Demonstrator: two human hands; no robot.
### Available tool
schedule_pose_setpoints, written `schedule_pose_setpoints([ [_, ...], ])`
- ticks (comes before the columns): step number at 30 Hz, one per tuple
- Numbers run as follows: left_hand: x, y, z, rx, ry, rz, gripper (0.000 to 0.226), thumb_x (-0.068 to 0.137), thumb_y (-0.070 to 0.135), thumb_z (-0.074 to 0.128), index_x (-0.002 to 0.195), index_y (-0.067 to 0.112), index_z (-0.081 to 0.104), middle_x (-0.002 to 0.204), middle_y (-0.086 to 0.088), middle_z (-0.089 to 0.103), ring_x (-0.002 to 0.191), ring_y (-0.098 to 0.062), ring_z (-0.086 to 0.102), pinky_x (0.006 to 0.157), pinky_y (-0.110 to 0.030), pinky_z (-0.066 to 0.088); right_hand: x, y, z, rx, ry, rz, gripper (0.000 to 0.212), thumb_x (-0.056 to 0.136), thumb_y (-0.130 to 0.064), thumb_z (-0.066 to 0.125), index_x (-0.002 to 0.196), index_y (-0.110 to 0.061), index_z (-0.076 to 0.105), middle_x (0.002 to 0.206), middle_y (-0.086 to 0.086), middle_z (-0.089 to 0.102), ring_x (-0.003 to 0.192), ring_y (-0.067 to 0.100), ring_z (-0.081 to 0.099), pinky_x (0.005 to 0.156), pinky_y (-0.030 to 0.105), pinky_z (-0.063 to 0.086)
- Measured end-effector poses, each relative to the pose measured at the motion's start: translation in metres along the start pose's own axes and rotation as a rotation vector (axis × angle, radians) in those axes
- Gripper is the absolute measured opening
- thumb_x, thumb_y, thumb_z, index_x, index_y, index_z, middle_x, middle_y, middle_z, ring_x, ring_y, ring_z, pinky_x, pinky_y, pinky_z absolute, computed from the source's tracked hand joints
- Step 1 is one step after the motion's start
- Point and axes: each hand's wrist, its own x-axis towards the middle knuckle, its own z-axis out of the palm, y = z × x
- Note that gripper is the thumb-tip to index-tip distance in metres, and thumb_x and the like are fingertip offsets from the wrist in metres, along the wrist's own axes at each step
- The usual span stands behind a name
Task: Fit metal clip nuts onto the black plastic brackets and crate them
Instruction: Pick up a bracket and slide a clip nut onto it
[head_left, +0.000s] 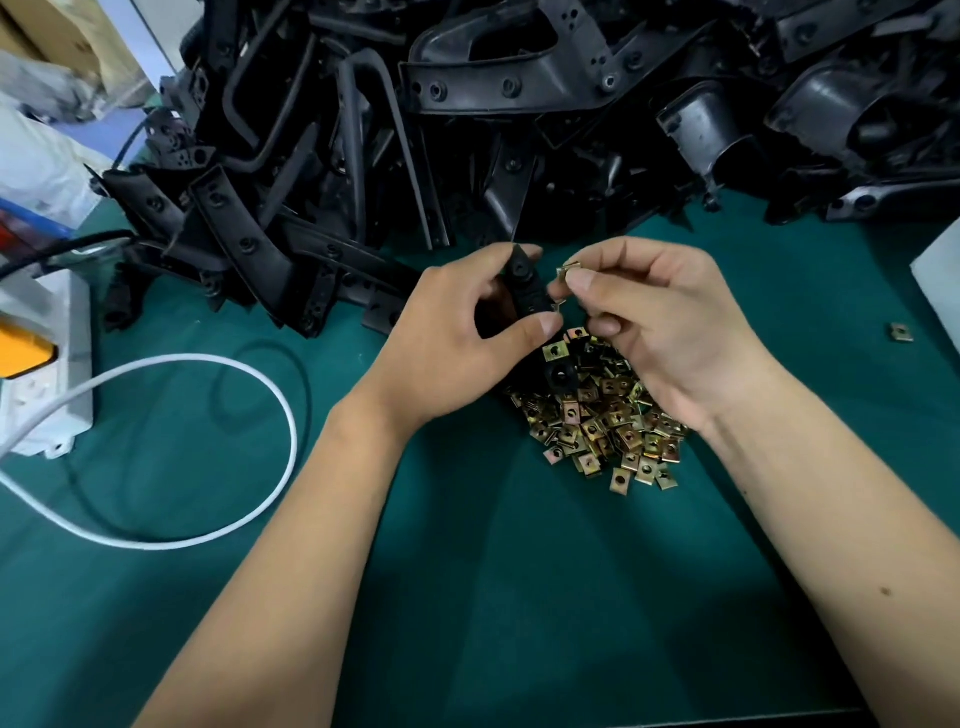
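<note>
green mat (467, 597), clip nuts (602, 431), brackets (467, 130), cable (218, 447)

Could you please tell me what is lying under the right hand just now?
Under the right hand lies the pile of clip nuts on the green mat. The hand covers the pile's far right part, so its extent there is hidden.

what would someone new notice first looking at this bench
Likely the huge heap of black plastic brackets piled across the far side of the green table. Next, the glinting pile of metal clip nuts under the hands: the left hand grips a small bracket, the right hand pinches one clip nut beside it.
</note>
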Motion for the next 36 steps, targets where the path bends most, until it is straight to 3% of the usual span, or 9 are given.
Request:
schedule_pose_setpoints([
  [7, -0.0007, -0.0011, 0.0009, 0.03, 0.026, 0.008, 0.058, 0.088, 0.037, 0.073, 0.139, 0.012, 0.062, 0.119, 0.014, 0.07, 0.105, 0.012, 0.06, 0.091, -0.005, 0.038, -0.0014, -0.0003, 0.0039, -0.043, 0.041, 0.045, 0.01, 0.093, -0.002, 0.068, 0.084, -0.005, 0.073, 0.076, 0.01, 0.068, 0.065, 0.013, 0.046, 0.055, 0.019, 0.036],
  [15, -0.0001, -0.0043, 0.0034, 0.03, 0.046, 0.018, 0.067, 0.09, 0.029, 0.08, 0.148, 0.008, 0.054, 0.124, 0.018, 0.067, 0.104, 0.018, 0.06, 0.095, -0.004, 0.039, -0.0005, -0.001, 0.0021, -0.111, 0.005, 0.086, 0.021, 0.09, 0.0, 0.071, 0.074, -0.012, 0.076, 0.068, 0.002, 0.063, 0.061, 0.009, 0.047, 0.054, 0.019, 0.036],
  [24, -0.0004, -0.0019, 0.0019, 0.05, 0.039, 0.03, 0.073, 0.089, 0.031, 0.082, 0.151, 0.009, 0.051, 0.133, 0.006, 0.069, 0.123, 0.003, 0.061, 0.103, -0.006, 0.038, -0.0012, -0.0011, 0.0028, -0.149, 0.0, 0.073, 0.017, 0.09, -0.001, 0.071, 0.076, -0.01, 0.076, 0.073, 0.007, 0.06, 0.062, 0.008, 0.047, 0.055, 0.019, 0.035],
  [28, -0.0008, -0.0021, 0.0017, 0.084, 0.019, 0.027, 0.077, 0.088, 0.037, 0.082, 0.153, 0.013, 0.049, 0.128, 0.008, 0.072, 0.121, -0.002, 0.065, 0.105, -0.01, 0.042, -0.0012, 0.0014, 0.0031, -0.208, 0.031, 0.058, 0.01, 0.09, -0.006, 0.073, 0.08, -0.008, 0.075, 0.077, 0.011, 0.057, 0.063, 0.007, 0.048, 0.056, 0.02, 0.036],
  [36, 0.0004, -0.0014, -0.0007, 0.089, -0.022, 0.007, 0.088, 0.082, 0.049, 0.083, 0.156, 0.019, 0.045, 0.138, 0.007, 0.067, 0.126, -0.001, 0.06, 0.105, -0.006, 0.038, 0.0003, 0.001, -0.0003, -0.195, -0.007, 0.023, 0.007, 0.088, -0.001, 0.072, 0.081, -0.002, 0.072, 0.073, 0.014, 0.061, 0.064, 0.012, 0.056, 0.056, 0.019, 0.042],
])
